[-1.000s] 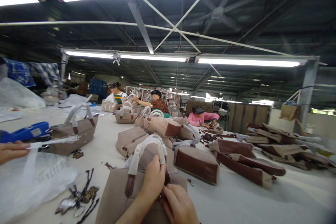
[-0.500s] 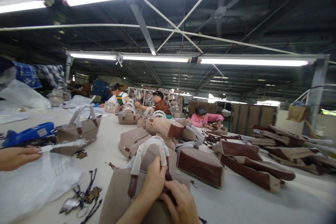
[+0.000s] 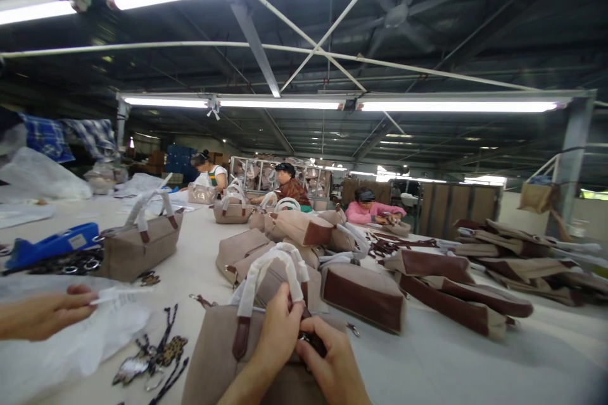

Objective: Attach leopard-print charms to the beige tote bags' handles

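Observation:
A taupe handbag (image 3: 213,354) with brown trim and white-wrapped handles (image 3: 270,272) stands right in front of me on the table. My left hand (image 3: 278,332) is closed over the bag's top edge, just below the handles. My right hand (image 3: 335,364) is curled beside it, fingers pinching a small dark part (image 3: 313,343) at the bag's top; I cannot make out what that part is. The two hands touch each other.
A co-worker's hand (image 3: 45,313) at the left holds a clear plastic sheet (image 3: 71,342). Leopard-print tags (image 3: 156,357) lie near it. Several more handbags (image 3: 363,294) cover the white table (image 3: 475,367). A blue tool (image 3: 52,243) lies far left. Three people work at the far end.
The co-worker's hand has dropped lower with the plastic sheet. My right hand has slid up closer against my left on the bag's top. The view has shifted slightly.

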A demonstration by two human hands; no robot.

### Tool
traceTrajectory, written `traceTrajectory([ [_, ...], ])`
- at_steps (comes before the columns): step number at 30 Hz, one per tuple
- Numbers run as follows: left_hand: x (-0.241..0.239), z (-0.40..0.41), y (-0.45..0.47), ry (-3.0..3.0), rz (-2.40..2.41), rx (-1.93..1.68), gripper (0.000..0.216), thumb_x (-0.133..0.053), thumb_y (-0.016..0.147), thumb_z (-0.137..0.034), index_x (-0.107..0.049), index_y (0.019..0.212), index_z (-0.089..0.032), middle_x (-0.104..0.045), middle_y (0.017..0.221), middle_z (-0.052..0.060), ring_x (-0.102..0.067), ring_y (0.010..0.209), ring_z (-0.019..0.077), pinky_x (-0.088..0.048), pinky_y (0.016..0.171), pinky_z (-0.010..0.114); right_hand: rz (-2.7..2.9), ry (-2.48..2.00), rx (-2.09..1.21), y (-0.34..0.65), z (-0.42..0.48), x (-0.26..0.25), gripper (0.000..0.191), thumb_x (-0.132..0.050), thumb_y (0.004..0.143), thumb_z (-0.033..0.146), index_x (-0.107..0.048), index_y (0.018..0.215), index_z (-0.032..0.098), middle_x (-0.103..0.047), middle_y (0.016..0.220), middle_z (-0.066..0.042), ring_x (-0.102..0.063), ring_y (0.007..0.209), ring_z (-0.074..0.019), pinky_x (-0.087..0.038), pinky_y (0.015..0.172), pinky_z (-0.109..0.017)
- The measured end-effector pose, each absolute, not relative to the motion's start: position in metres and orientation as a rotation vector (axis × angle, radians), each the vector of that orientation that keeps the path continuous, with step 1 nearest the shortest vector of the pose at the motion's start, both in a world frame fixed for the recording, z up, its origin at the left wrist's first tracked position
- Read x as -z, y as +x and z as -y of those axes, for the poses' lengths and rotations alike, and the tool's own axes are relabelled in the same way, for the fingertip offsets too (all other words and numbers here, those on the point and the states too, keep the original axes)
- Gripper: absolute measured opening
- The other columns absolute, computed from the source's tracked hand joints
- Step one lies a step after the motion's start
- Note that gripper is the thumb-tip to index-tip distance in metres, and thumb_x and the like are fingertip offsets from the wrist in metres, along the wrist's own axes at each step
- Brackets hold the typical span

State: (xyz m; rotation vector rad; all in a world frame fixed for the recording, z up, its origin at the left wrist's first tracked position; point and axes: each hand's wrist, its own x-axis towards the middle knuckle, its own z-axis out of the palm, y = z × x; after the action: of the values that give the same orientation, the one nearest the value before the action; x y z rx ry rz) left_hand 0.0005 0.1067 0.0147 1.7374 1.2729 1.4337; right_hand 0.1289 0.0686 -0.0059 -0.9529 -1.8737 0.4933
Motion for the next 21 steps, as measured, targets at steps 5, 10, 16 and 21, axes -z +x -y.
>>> traceTrajectory([
  [5, -0.015, -0.094, 0.0, 1.761, -1.224, -1.511, 0.014, -0.043, 0.085, -0.028, -0.054, 0.088, -0.021, -0.065, 0.081, 0.004, -0.061, 0.08, 0.0227, -0.043, 0.074, 0.031, 1.855, -1.027, -0.497, 0.131, -0.066, -0.01, 0.014, -0.059, 0.075, 0.012, -0.069, 0.082, 0.019, -0.067, 0.075, 0.001, -0.059, 0.073, -0.0169, -0.038, 0.068, -0.025],
  [10, -0.003, -0.092, 0.003, 1.715, -1.228, -1.614, 0.014, -0.044, 0.088, -0.035, -0.05, 0.085, -0.023, -0.066, 0.075, 0.003, -0.065, 0.074, 0.0227, -0.044, 0.068, 0.03, 1.869, -1.004, -0.514, 0.131, -0.068, -0.019, 0.015, -0.06, 0.071, 0.012, -0.071, 0.078, 0.019, -0.067, 0.072, 0.0, -0.058, 0.071, -0.0176, -0.037, 0.068, -0.026],
  [16, 0.009, -0.098, 0.005, 1.701, -1.269, -1.883, 0.019, -0.052, 0.086, -0.039, -0.048, 0.076, -0.024, -0.065, 0.069, 0.0, -0.063, 0.068, 0.0207, -0.045, 0.064, 0.027, 1.791, -0.993, -0.517, 0.124, -0.07, -0.004, 0.014, -0.055, 0.077, 0.013, -0.067, 0.083, 0.018, -0.069, 0.078, -0.001, -0.062, 0.075, -0.0186, -0.042, 0.07, -0.026],
  [21, 0.011, -0.098, 0.007, 1.696, -1.252, -1.927, 0.016, -0.051, 0.084, -0.034, -0.046, 0.072, -0.024, -0.056, 0.059, -0.003, -0.056, 0.056, 0.017, -0.041, 0.056, 0.025, 1.749, -1.009, -0.533, 0.12, -0.075, 0.008, 0.013, -0.053, 0.084, 0.023, -0.066, 0.087, 0.018, -0.071, 0.083, -0.004, -0.064, 0.08, -0.0212, -0.044, 0.073, -0.028],
])
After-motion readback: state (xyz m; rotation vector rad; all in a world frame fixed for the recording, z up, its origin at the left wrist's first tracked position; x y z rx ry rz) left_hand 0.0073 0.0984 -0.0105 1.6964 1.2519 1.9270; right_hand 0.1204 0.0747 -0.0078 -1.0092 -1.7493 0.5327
